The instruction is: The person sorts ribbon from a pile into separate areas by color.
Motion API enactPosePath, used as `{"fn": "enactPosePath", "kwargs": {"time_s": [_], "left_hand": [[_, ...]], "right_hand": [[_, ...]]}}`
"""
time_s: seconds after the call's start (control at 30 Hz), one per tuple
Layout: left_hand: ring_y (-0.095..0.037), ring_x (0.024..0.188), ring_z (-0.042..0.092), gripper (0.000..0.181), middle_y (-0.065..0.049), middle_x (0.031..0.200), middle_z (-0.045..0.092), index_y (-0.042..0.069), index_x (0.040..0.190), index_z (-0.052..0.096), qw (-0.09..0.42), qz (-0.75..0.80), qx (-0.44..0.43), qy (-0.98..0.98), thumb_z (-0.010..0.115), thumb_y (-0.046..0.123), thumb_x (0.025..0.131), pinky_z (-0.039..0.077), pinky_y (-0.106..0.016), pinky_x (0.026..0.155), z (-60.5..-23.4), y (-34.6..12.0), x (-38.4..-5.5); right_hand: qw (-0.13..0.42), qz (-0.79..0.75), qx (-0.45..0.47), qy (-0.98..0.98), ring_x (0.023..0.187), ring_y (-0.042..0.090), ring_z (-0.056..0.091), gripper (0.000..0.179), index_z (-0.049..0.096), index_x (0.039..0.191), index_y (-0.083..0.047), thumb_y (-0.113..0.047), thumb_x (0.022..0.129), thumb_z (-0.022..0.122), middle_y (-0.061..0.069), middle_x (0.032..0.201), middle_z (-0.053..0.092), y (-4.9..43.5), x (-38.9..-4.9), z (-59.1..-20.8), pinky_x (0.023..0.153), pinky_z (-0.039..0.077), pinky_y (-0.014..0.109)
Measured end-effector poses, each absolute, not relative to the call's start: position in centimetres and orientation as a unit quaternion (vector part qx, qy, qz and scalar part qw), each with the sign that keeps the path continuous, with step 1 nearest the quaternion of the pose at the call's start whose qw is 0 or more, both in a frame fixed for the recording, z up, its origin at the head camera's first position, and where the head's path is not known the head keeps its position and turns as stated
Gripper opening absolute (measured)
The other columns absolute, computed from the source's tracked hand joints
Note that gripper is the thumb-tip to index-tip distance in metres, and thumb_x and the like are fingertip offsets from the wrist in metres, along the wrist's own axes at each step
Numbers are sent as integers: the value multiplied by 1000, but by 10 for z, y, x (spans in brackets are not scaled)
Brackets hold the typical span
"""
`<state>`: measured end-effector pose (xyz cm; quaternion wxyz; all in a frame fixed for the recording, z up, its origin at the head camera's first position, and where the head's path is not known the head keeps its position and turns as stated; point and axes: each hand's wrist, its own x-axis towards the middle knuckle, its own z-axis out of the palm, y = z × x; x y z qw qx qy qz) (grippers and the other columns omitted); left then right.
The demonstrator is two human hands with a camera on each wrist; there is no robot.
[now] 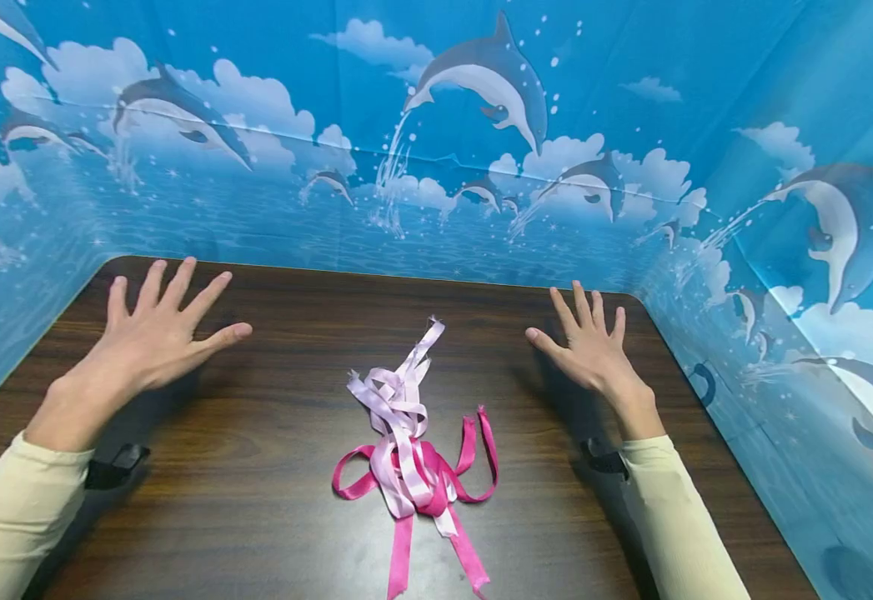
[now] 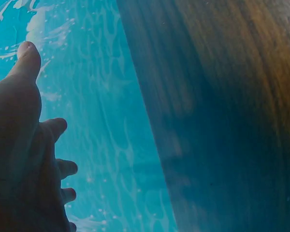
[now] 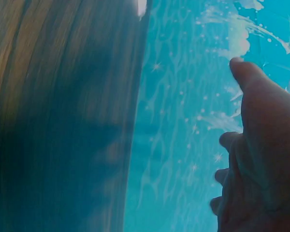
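Note:
In the head view, a tangle of satin ribbons lies at the middle of the dark wooden table [image 1: 271, 467]. Its far part is pale pink ribbon [image 1: 394, 408] with frayed ends; the near part is hot pink ribbon [image 1: 400, 554], looping out to both sides with two tails toward the front. My left hand [image 1: 158, 333], fingers spread and palm down, is held over the table's left side, well apart from the ribbons. On the right side, my right hand [image 1: 592, 346] is likewise spread, holding nothing. Both wrist views show the hands, left [image 2: 24, 140] and right [image 3: 261, 145], with nothing in them.
A blue cloth backdrop [image 1: 436, 225] printed with dolphins and clouds rises behind the table and along both sides. Black straps with small devices sit under the left wrist [image 1: 117, 467] and right wrist [image 1: 603, 457].

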<state>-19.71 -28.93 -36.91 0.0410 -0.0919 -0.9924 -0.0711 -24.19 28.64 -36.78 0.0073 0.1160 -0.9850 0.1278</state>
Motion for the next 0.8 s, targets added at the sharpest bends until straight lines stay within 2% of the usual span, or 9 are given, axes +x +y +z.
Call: {"fn": "enactPosePath", "kwargs": {"time_s": [0.13, 0.3, 0.37, 0.5, 0.63, 0.8], "left_hand": [[-57, 145, -4, 92, -30, 164, 2, 21, 165, 7, 6, -83, -104, -991, 41, 73, 97, -14, -74, 104, -369, -284, -197], [-56, 145, 5, 89, -30, 162, 13, 17, 164, 18, -31, -110, -135, -984, 43, 71, 98, -3, -76, 105, -366, -267, -192], [-55, 144, 12, 86, -29, 161, 20, 14, 162, 24, -23, -119, -160, -980, 48, 67, 99, 3, -75, 106, -365, -257, -189], [-48, 140, 32, 72, -25, 153, 39, 11, 155, 42, 2, -143, -236, -961, 58, 55, 100, 18, -72, 106, -365, -234, -181], [-39, 133, 47, 55, -14, 143, 55, 13, 144, 57, -4, -177, -313, -933, 63, 45, 101, 27, -68, 106, -369, -205, -176], [-29, 129, 53, 41, -2, 134, 61, 15, 134, 65, -34, -220, -387, -895, 67, 38, 100, 33, -62, 107, -377, -167, -173]], "right_hand": [[-11, 172, 128, -977, 151, 43, -5, 88, 4, 165, -25, -70, 99, 41, 15, 169, 1, 282, -241, -364, 109, -12, 69], [-32, 230, 171, -958, 148, 38, 26, 75, 27, 161, -13, -53, 104, 52, 16, 161, 31, 265, -234, -351, 114, 20, 63], [-32, 249, 193, -949, 141, 36, 40, 66, 38, 156, -9, -45, 104, 57, 15, 154, 44, 256, -229, -345, 109, 33, 59], [-29, 288, 237, -928, 119, 28, 62, 48, 54, 144, -9, -33, 104, 62, 9, 128, 65, 234, -216, -339, 98, 47, 53], [-34, 299, 271, -914, 100, 15, 67, 37, 62, 134, -10, -31, 103, 63, 1, 110, 71, 210, -201, -339, 87, 54, 43], [-49, 293, 311, -903, 86, 9, 66, 27, 69, 122, -13, -31, 102, 64, -4, 100, 71, 188, -184, -342, 76, 54, 32]]}}
